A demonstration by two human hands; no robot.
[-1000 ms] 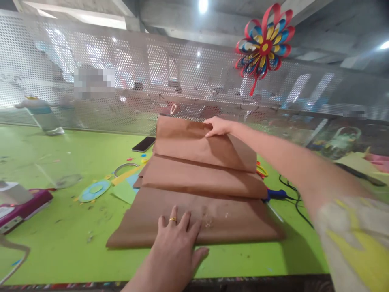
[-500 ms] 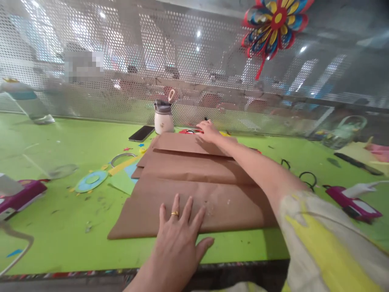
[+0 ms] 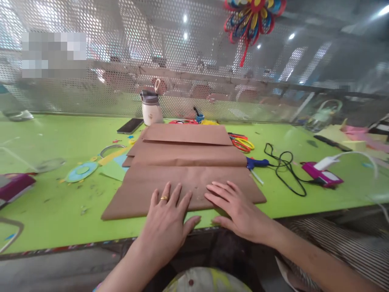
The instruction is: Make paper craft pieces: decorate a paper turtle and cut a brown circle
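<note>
A large sheet of brown paper point(image 3: 182, 160), folded into three stepped layers, lies flat on the green table point(image 3: 60, 202). My left hand point(image 3: 167, 219), a gold ring on one finger, rests flat and open on the near edge of the paper. Right beside it, my right hand point(image 3: 237, 209) also lies flat with its fingers spread on the paper's near edge. Neither hand holds anything.
A phone point(image 3: 130, 126) and a white bottle point(image 3: 151, 108) stand behind the paper. Scissors point(image 3: 241, 142), a blue glue gun point(image 3: 258, 163) with black cable point(image 3: 285, 170) and a magenta tool point(image 3: 322, 174) lie right. Paper cut-outs point(image 3: 82, 171) lie left. A perforated metal screen point(image 3: 91, 81) backs the table.
My right hand let go of the far paper fold, which now lies flat, and came back to the near edge beside my left hand. The view tilted down.
</note>
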